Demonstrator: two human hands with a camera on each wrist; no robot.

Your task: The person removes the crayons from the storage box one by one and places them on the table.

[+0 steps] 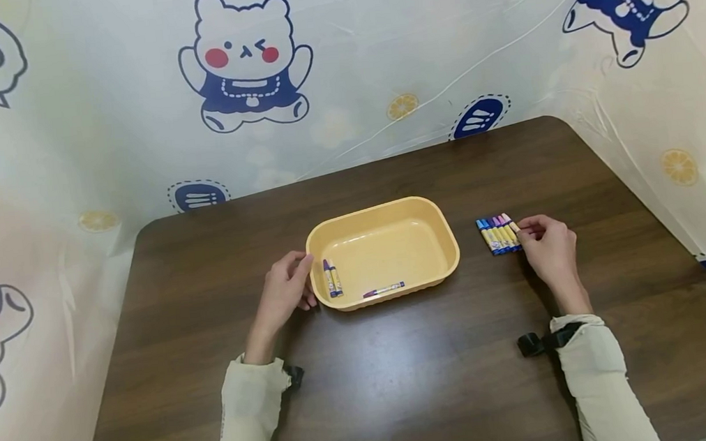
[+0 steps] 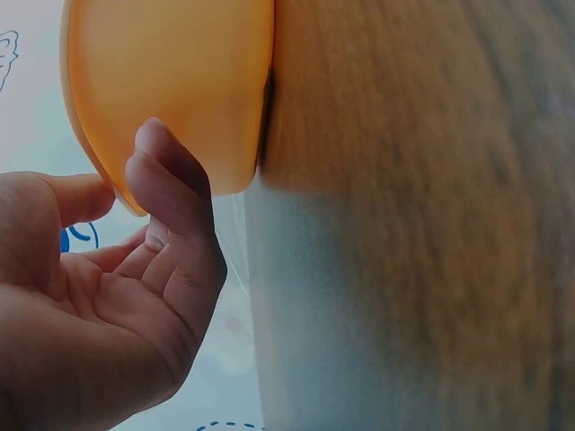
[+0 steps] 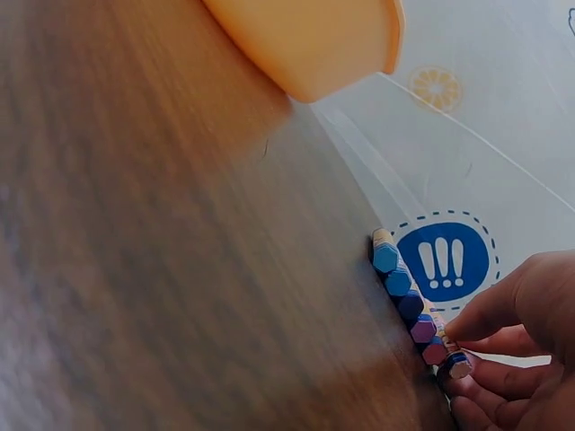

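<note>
A yellow plastic tray sits on the table, two crayons at its left end and a purple crayon along its near side. My left hand grips the tray's left end; in the left wrist view its thumb and fingers are at the rim. To the right of the tray lies a row of several yellow-wrapped crayons with blue to pink tips. At the row's right end, my right hand pinches a pale-tipped crayon, which lies tilted against its neighbour.
The dark brown wooden table reaches back to a curtain printed with bears and orange slices. A black strap with a small device is on the right wrist, and another strap is on the left.
</note>
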